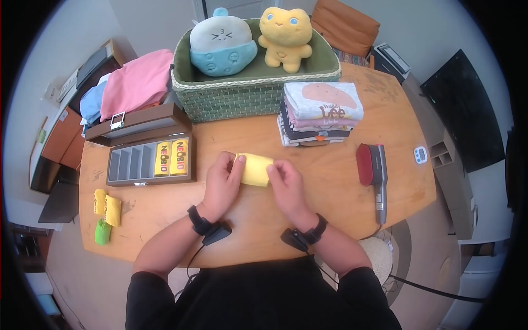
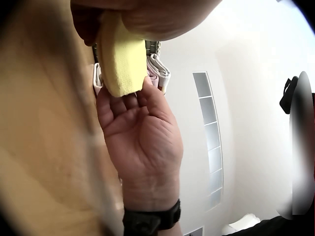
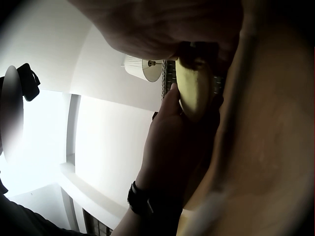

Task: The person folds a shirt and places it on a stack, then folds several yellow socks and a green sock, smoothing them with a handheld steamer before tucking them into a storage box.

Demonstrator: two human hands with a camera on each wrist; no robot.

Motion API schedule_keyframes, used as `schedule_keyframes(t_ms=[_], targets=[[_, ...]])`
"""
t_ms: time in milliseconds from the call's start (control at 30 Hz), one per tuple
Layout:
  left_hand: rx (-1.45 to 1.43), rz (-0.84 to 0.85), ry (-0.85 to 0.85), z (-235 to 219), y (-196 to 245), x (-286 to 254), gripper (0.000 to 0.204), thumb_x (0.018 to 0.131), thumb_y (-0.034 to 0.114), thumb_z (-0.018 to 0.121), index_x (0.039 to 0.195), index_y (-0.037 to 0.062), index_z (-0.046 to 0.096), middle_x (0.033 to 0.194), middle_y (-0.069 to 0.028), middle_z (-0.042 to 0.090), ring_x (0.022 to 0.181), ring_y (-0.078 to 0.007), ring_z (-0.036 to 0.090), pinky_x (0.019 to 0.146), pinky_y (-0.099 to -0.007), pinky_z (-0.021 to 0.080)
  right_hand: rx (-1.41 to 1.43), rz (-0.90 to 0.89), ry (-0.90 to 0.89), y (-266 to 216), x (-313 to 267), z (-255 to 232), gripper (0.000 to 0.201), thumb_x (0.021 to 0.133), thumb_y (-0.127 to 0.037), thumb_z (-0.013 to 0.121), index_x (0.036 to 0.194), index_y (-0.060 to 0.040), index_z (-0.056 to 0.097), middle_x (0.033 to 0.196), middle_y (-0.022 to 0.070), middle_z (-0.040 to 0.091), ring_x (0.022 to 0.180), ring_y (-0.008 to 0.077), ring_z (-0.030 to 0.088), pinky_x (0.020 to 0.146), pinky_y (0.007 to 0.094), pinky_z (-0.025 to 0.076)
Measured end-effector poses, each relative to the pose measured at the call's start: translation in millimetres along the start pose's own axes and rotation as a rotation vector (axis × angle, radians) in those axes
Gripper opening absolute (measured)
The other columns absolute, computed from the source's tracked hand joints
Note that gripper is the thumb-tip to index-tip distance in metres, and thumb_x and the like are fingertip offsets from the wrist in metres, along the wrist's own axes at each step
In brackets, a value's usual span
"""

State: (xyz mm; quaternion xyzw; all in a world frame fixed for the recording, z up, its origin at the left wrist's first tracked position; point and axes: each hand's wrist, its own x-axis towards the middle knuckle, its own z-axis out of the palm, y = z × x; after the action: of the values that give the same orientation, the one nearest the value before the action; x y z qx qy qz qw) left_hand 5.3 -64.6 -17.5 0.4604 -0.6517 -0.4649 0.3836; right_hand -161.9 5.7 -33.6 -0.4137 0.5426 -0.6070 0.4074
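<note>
A plump yellow sock roll (image 1: pixel 254 170) is held level between both hands over the middle of the table. My left hand (image 1: pixel 221 180) pinches its left end, thumb on the face toward me. The right hand (image 1: pixel 289 187) grips the opposite end in the same way. In the left wrist view the soft, rounded side of the sock roll (image 2: pixel 120 59) shows between the hands, with the right palm turned to the camera. The right wrist view is dark. Left of the hands, a brown lidded box (image 1: pixel 151 159) holds two yellow rolls (image 1: pixel 171 158) lettered NEOBIO in its right compartments.
Two smaller yellow rolls (image 1: pixel 112 210) and a green one (image 1: pixel 102 232) lie at the table's left edge. Behind stands a green woven basket (image 1: pixel 231 99) with two plush toys. Folded shirts (image 1: pixel 319 115), a handheld brush-like appliance (image 1: pixel 375 176) and a small timer (image 1: pixel 420 155) are on the right.
</note>
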Motion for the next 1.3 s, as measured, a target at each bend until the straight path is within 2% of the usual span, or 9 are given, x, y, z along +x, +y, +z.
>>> schedule_keyframes(t_ms=[100, 300, 467, 600, 800, 867, 1000, 1100, 1300], targets=[[-0.052, 0.045, 0.030, 4.3, -2.7, -0.2, 0.027, 0.112, 0.021, 0.061, 0.098, -0.0020, 0.062, 0.074, -0.0086, 0.061, 0.071, -0.0115, 0.055, 0.066, -0.0306, 0.048, 0.014, 0.043, 0.012, 6.7, 2.0, 0.5, 0.015, 0.107, -0.014, 0.068, 0.104, -0.0008, 0.062, 0.087, -0.0020, 0.065, 0.078, 0.0038, 0.058, 0.068, 0.0237, 0.048], [-0.210, 0.019, 0.047, 10.4, -14.4, -3.1, 0.033, 0.116, 0.024, 0.052, 0.098, -0.0024, 0.063, 0.082, -0.0052, 0.064, 0.076, -0.0096, 0.055, 0.071, -0.0279, 0.049, 0.116, 0.091, 0.059, -0.5, 0.8, 3.0, 0.016, 0.107, -0.014, 0.069, 0.101, -0.0002, 0.064, 0.089, -0.0010, 0.069, 0.080, 0.0035, 0.060, 0.070, 0.0231, 0.049], [-0.494, -0.215, 0.052, 11.9, 1.6, -3.8, 0.039, 0.118, 0.029, 0.048, 0.098, -0.0010, 0.065, 0.086, -0.0011, 0.065, 0.080, -0.0068, 0.056, 0.074, -0.0266, 0.049, 0.163, 0.118, 0.021, -6.5, 4.8, 4.2, 0.018, 0.109, -0.016, 0.067, 0.103, 0.0002, 0.065, 0.092, -0.0006, 0.070, 0.081, 0.0035, 0.061, 0.072, 0.0230, 0.050], [-0.384, -0.192, 0.000, 7.4, -7.1, -8.7, 0.034, 0.117, 0.027, 0.051, 0.103, -0.0007, 0.065, 0.090, -0.0018, 0.067, 0.083, -0.0062, 0.057, 0.076, -0.0257, 0.050, 0.092, 0.112, 0.011, 0.9, 7.2, 0.4, 0.018, 0.109, -0.017, 0.066, 0.107, 0.0009, 0.066, 0.093, -0.0004, 0.070, 0.083, 0.0037, 0.061, 0.073, 0.0227, 0.050], [-0.417, -0.138, 0.048, -2.6, -15.8, -7.0, 0.020, 0.114, 0.021, 0.058, 0.108, 0.0017, 0.062, 0.098, -0.0013, 0.068, 0.087, -0.0051, 0.057, 0.078, -0.0244, 0.049, 0.173, 0.102, 0.027, -6.9, -7.3, 1.9, 0.016, 0.104, -0.012, 0.072, 0.109, 0.0030, 0.067, 0.111, 0.0038, 0.069, 0.097, 0.0090, 0.065, 0.082, 0.0262, 0.055], [-0.460, -0.167, 0.058, -4.2, -11.0, -5.4, 0.021, 0.114, 0.021, 0.059, 0.105, 0.0026, 0.061, 0.097, -0.0006, 0.067, 0.087, -0.0050, 0.056, 0.078, -0.0236, 0.048, 0.064, -0.052, 0.062, -2.5, -9.7, 4.5, 0.015, 0.101, -0.008, 0.075, 0.107, 0.0029, 0.067, 0.114, 0.0047, 0.064, 0.099, 0.0124, 0.066, 0.085, 0.0281, 0.057], [-0.424, -0.150, 0.030, -0.8, -19.8, -7.7, 0.021, 0.114, 0.021, 0.059, 0.104, 0.0030, 0.061, 0.096, -0.0001, 0.066, 0.087, -0.0049, 0.055, 0.079, -0.0234, 0.048, -0.014, -0.041, 0.032, 6.1, -6.0, -0.3, 0.014, 0.099, -0.005, 0.075, 0.107, 0.0022, 0.066, 0.109, 0.0053, 0.061, 0.097, 0.0134, 0.067, 0.083, 0.0274, 0.056], [-0.423, -0.129, 0.030, 0.0, -13.7, -8.8, 0.021, 0.113, 0.021, 0.060, 0.104, 0.0028, 0.062, 0.097, -0.0001, 0.066, 0.088, -0.0048, 0.056, 0.081, -0.0229, 0.048, 0.123, 0.106, 0.030, -1.0, -5.0, -1.7, 0.011, 0.099, -0.004, 0.075, 0.103, 0.0021, 0.066, 0.107, 0.0055, 0.061, 0.094, 0.0126, 0.065, 0.079, 0.0267, 0.055], [-0.440, -0.129, -0.059, -2.8, -16.7, -10.5, 0.021, 0.114, 0.021, 0.059, 0.107, 0.0020, 0.062, 0.100, -0.0001, 0.067, 0.091, -0.0047, 0.056, 0.084, -0.0226, 0.049, -0.139, -0.073, 0.011, -1.0, -1.8, -7.6, 0.010, 0.099, -0.004, 0.073, 0.097, 0.0029, 0.066, 0.102, 0.0057, 0.061, 0.087, 0.0128, 0.061, 0.076, 0.0279, 0.051]])
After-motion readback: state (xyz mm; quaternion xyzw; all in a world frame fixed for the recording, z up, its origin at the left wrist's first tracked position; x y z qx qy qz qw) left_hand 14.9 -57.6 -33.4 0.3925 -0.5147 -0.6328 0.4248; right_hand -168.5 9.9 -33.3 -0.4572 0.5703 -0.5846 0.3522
